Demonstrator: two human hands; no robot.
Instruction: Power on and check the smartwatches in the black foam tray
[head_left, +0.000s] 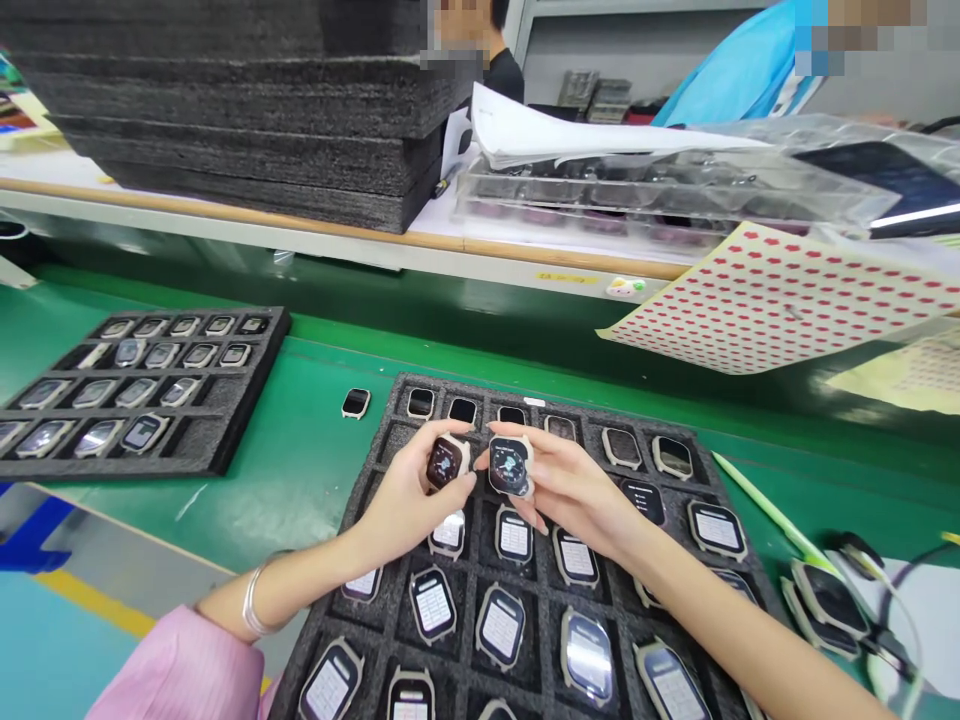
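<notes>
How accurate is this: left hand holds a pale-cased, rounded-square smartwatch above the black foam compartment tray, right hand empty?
The right hand isn't empty: the head view shows it holding a second pale-cased, rounded-square smartwatch. The rest stands: left hand holding the first smartwatch above the tray.

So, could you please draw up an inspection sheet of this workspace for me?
Surface: green tabletop, with a pale mark near the left tray.
Job's things: black foam tray under the hands, holding watches, several showing pale lists on screen; the left tray holds more watches.
Clutter: a lone watch between the trays; a green stick at the right.
Grips: left grip on one lit watch; right grip on another lit watch.
Cables: a dark cable and a pale one at the right edge.
Surroundings: shelf with stacked foam and clear plastic trays; red-marked sheet overhanging; a person behind, in a dark top.
</notes>
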